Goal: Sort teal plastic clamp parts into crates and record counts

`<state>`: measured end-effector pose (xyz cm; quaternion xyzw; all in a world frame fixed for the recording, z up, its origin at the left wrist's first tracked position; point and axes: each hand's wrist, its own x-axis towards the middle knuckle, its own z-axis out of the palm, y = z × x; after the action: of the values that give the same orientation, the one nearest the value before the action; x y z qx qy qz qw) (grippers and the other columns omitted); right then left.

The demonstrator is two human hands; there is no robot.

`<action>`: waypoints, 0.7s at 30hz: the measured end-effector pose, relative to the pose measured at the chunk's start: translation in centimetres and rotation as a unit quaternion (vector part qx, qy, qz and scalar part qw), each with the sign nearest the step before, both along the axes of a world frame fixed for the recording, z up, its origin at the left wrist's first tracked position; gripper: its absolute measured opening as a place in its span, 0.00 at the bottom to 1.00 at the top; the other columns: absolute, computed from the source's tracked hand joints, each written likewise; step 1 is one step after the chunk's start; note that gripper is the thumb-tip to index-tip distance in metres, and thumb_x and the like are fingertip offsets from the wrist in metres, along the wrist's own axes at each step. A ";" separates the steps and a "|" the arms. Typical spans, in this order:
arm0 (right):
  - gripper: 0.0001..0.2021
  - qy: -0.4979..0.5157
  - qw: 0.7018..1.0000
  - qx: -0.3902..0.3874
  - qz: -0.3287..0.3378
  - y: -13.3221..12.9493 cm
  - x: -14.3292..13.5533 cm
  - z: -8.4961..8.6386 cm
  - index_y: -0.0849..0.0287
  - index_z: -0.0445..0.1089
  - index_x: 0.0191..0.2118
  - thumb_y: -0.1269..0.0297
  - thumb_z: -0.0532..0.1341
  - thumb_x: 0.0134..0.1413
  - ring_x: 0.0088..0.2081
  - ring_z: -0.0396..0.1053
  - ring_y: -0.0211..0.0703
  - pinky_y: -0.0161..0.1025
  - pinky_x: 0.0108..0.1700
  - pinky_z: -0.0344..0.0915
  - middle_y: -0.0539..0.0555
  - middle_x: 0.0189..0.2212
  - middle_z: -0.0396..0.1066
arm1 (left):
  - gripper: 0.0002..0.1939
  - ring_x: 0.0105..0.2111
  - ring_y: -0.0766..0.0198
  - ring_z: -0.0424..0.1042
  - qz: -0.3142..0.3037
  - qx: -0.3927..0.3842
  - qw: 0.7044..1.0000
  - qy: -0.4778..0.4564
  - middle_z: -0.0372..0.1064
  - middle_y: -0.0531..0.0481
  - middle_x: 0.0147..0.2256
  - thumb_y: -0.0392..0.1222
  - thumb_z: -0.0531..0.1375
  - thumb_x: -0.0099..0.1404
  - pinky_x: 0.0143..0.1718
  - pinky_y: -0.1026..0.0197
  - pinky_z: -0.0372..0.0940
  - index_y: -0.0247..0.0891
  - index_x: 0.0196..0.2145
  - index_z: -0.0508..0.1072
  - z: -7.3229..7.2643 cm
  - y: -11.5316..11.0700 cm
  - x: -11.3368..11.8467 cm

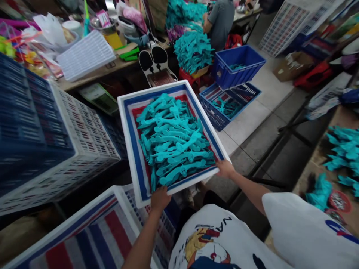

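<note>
A white crate [126, 142] lined with red, white and blue striped cloth hangs tilted in front of me. Heaped inside it are many turquoise plastic pieces [175, 138], long and knobbed. My left hand [160, 198] grips the near rim toward its left corner, fingers curled over the edge. At the near right corner my right hand [224, 168] clasps the same rim. Both thumbs or fingers reach inside the crate wall; the undersides of the hands are hidden.
Below left sits another striped-lined crate [115, 198]. Stacked crates [84, 123] rise at the left. Ahead are a blue bin [238, 67] and a lower blue crate [214, 116] holding turquoise pieces. A seated person [223, 22] works beyond. More turquoise pieces [344, 149] lie on the right table.
</note>
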<state>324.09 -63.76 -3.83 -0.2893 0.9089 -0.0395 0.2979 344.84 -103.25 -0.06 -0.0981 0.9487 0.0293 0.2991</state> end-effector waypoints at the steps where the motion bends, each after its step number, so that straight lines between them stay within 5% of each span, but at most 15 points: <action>1: 0.23 -0.003 1.000 0.008 -0.016 0.6 2.6 0.4 0.63 0.76 0.51 0.50 0.67 0.57 0.54 0.74 0.63 0.50 0.59 0.65 0.68 0.52 0.76 | 0.18 0.56 0.44 0.72 -0.013 0.006 1.000 -0.004 0.76 0.36 0.53 0.45 0.56 0.70 0.54 0.51 0.66 0.36 0.52 0.77 -0.1 0.0 0.9; 6: 0.20 -0.029 0.995 0.027 -0.089 4.0 15.1 1.3 0.57 0.76 0.51 0.51 0.64 0.58 0.55 0.74 0.62 0.52 0.59 0.67 0.65 0.52 0.76 | 0.20 0.58 0.43 0.71 -0.116 0.063 0.990 -0.058 0.76 0.38 0.54 0.41 0.59 0.65 0.58 0.47 0.66 0.36 0.53 0.77 -0.1 -0.2 4.5; 12: 0.23 -0.147 0.977 -0.026 -0.152 9.9 26.3 -2.1 0.48 0.76 0.54 0.51 0.65 0.52 0.58 0.72 0.68 0.59 0.61 0.67 0.66 0.56 0.74 | 0.24 0.61 0.39 0.69 -0.212 0.113 0.959 -0.149 0.74 0.36 0.55 0.40 0.60 0.60 0.59 0.40 0.67 0.37 0.54 0.77 -1.2 1.6 8.4; 17: 0.20 -0.198 0.965 -0.048 -0.167 10.5 29.2 -1.8 0.47 0.78 0.46 0.41 0.59 0.59 0.52 0.76 0.66 0.59 0.52 0.70 0.64 0.48 0.77 | 0.24 0.63 0.40 0.67 -0.240 0.097 0.942 -0.213 0.73 0.38 0.58 0.41 0.61 0.60 0.63 0.39 0.65 0.43 0.54 0.77 -1.3 2.1 8.0; 21: 0.25 -0.104 0.973 -0.115 -0.170 10.2 25.2 0.1 0.52 0.79 0.44 0.46 0.47 0.72 0.54 0.73 0.60 0.56 0.57 0.67 0.63 0.47 0.77 | 0.25 0.65 0.42 0.66 -0.254 0.073 0.939 -0.220 0.72 0.41 0.62 0.45 0.62 0.61 0.66 0.42 0.65 0.46 0.56 0.76 -0.8 1.8 5.8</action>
<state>349.29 -53.54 -3.75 -0.1575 0.8982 -0.2237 0.3442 350.60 -101.41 -0.82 0.1643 0.8478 -0.0012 0.5042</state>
